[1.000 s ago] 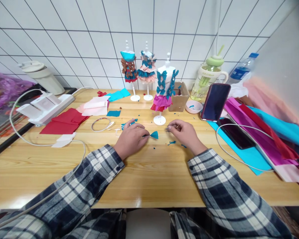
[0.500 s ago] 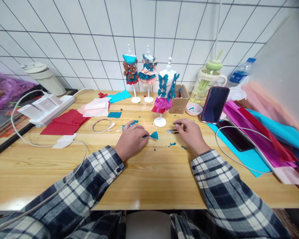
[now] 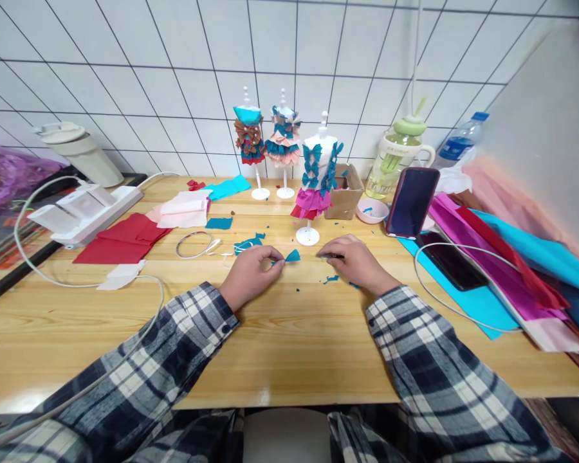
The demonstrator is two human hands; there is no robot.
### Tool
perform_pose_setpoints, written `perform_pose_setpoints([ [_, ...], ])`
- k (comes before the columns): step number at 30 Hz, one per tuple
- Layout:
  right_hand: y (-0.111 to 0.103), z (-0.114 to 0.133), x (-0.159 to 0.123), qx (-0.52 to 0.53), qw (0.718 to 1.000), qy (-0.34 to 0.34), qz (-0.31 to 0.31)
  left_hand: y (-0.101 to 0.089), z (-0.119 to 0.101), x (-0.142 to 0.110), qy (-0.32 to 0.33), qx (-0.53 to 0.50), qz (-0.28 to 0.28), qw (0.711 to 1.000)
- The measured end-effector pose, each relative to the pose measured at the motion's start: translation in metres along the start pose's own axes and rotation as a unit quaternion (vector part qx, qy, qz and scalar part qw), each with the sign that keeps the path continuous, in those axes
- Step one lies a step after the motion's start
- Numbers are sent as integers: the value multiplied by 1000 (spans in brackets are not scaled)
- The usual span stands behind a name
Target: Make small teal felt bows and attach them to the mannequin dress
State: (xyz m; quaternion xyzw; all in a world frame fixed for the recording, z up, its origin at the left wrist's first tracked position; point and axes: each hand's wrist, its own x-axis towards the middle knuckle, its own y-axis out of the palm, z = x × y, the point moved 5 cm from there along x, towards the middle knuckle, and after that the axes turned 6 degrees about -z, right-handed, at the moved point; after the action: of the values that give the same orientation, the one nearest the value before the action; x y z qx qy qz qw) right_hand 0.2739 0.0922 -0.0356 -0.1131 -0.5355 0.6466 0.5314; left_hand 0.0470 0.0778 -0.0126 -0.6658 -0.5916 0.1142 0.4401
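My left hand (image 3: 255,273) pinches a small teal paper bow (image 3: 293,256) between thumb and fingertips, its fanned end pointing right. My right hand (image 3: 354,260) is closed around a pair of thread snips (image 3: 329,256), only partly visible under the fingers. Just behind the hands stands a small white dress form (image 3: 309,236) with teal bows down its front and a magenta and red ruffled skirt. Teal paper scraps (image 3: 330,279) lie near my right hand. Behind my left hand are more teal pieces (image 3: 251,242) beside a thin white cord.
Two dressed forms (image 3: 249,138) stand at the back. A cardboard box (image 3: 345,199), pink bowl (image 3: 372,211), propped phone (image 3: 412,200) and green-lidded bottle (image 3: 395,151) are behind right. Colored paper sheets (image 3: 492,270) cover the right side. Red paper (image 3: 120,241) and a power strip (image 3: 96,209) lie left.
My right hand has moved left and closed on the thread snips, which lay on the table before. My left hand has turned slightly, still pinching the teal bow. The view has shifted a little.
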Motion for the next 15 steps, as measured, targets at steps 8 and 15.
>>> perform_pose_setpoints([
  [8,11,-6,5,4,1000,7,9,3,-1,-1,-24,-19,10,999],
  [15,14,-14,2,129,982,136,-11,3,1,-1,-35,-22,12,999],
])
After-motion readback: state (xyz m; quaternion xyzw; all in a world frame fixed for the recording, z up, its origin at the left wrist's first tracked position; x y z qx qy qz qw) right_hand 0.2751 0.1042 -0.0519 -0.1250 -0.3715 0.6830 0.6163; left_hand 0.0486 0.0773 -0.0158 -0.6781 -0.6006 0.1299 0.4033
